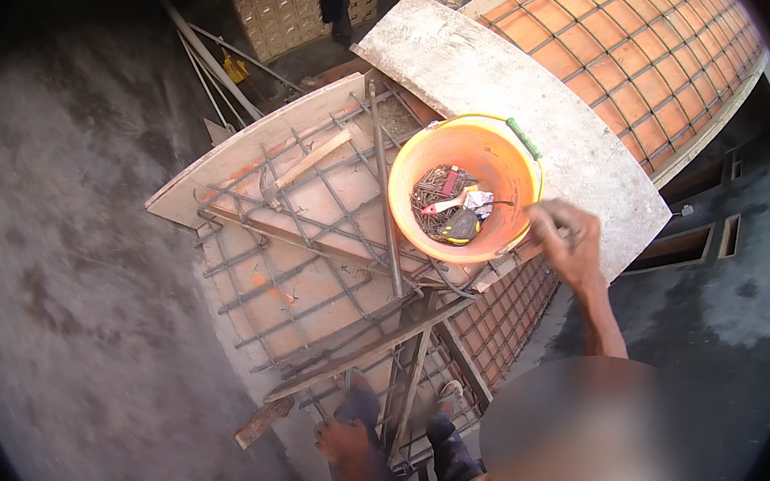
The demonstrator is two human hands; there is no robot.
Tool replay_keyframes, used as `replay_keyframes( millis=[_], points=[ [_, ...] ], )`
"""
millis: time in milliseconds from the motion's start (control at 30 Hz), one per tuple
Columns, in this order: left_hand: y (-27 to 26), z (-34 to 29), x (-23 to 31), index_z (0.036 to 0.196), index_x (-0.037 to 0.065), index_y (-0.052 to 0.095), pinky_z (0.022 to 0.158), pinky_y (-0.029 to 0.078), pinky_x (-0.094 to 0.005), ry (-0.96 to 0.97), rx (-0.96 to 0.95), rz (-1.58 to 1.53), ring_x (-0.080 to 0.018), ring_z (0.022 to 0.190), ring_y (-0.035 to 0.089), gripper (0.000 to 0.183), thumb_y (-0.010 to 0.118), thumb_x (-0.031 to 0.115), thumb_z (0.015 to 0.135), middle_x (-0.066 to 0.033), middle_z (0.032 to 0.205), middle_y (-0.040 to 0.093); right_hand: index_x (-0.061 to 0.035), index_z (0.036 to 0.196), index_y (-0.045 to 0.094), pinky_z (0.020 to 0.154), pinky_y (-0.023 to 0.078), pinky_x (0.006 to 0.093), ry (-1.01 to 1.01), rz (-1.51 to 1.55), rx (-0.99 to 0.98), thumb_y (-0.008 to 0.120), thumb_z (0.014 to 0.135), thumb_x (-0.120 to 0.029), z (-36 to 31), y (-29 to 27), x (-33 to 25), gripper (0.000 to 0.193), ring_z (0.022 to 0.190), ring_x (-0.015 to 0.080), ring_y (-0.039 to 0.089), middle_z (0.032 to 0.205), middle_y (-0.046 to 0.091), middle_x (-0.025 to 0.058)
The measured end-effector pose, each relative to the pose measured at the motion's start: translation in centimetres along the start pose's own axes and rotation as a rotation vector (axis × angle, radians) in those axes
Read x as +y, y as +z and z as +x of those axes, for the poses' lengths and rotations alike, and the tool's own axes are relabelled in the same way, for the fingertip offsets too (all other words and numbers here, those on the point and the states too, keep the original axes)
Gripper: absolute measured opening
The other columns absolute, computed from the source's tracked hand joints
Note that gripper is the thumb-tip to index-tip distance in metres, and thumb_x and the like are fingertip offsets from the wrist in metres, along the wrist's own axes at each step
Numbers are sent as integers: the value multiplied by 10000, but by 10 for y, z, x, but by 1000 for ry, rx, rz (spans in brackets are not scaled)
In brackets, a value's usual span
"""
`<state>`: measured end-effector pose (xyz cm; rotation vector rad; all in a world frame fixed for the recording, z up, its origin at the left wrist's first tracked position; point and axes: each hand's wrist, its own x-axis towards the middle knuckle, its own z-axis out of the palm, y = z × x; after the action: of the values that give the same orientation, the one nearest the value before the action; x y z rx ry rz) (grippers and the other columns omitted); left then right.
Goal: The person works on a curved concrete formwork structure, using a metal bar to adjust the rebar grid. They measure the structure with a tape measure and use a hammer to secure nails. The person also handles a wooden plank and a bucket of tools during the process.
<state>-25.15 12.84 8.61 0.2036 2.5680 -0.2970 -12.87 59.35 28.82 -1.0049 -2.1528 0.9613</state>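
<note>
Orange plastic bucket [465, 185] sits on the rebar grid [310, 261] over reddish formwork panels [296, 214], just beside a grey concrete slab [507, 105] lying at the upper right. Bucket holds a heap of rusty nails [430, 199], a yellow-black tape measure [461, 226] and a small red-handled tool [449, 184]. Green grip [524, 138] on the bucket's wire handle, far rim.

Right hand [563, 242] is at the bucket's right rim, fingers curled, touching or just off the edge; cannot tell whether it is pinching anything. Forearm comes up from the lower right.

Left hand [342, 440] is low in the frame near the knee, resting close to the dark trousers; grip state not readable, fingers look loosely closed on nothing visible.

Hammer [304, 167] with wooden handle lies on the mesh, left of the bucket, well apart from both hands. Feet in sandals [449, 397] stand on the bars at the lower edge of the mesh. Dark concrete surface [81, 260] lies below, to the left.
</note>
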Motion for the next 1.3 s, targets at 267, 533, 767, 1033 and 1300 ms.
replay_keyframes(
  millis=[267,533,767,1033,1300],
  points=[
    [20,-21,-1,1199,26,678,1020,491,-475,93,65,-26,-349,1216,627,526,768,390,830,-172,1261,668,-49,1584,367,1177,410,517,369,-1168,283,816,823,-580,83,-233,238,1031,1455,441,428,1592,420,244],
    [47,-41,-17,1270,19,669,1085,462,-485,139,136,-31,-362,1249,608,572,776,382,841,-178,1298,661,-87,1677,180,1214,262,685,702,-1132,41,729,836,-713,51,-264,263,1184,1570,376,287,1707,278,199],
    [56,-59,-18,1264,11,678,1086,459,-484,86,99,-21,-363,1243,611,565,774,375,842,-185,1299,658,-114,1677,175,1221,257,678,598,-1183,122,806,823,-608,43,-274,269,1171,1591,346,239,1720,244,171],
    [47,-69,-33,1231,14,704,1071,466,-478,47,75,-45,-358,1237,611,527,755,370,845,-188,1303,654,-133,1669,223,1211,269,683,532,-1164,163,846,776,-569,45,-272,300,1173,1578,371,268,1719,242,187],
    [36,-78,-28,1289,21,672,1087,463,-477,38,71,-29,-354,1254,605,578,772,376,844,-176,1305,651,1,1388,556,1059,478,607,538,-1335,49,938,659,-547,33,-228,233,989,1428,396,466,1533,485,213]
  ],
)
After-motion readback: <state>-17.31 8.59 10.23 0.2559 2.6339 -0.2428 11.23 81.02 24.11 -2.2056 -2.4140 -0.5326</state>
